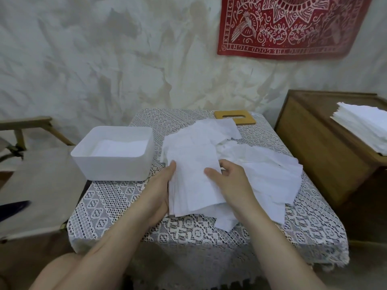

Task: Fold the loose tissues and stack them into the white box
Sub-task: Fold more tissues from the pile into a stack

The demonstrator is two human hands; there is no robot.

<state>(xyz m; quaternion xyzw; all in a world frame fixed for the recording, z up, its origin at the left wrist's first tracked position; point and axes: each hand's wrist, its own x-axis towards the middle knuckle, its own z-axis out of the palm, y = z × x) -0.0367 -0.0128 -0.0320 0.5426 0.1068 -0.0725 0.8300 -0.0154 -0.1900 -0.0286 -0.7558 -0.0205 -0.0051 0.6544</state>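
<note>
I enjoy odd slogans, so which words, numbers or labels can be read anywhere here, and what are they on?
"KEEP FIGH": runs up the left border of the red wall cloth, cut off at the picture's top edge.
"THE GOOD FIGHT": along its bottom border, upside down; the letters further right are too blurred to read.
No writing shows on the white box, the tissues or the wooden lid.
</note>
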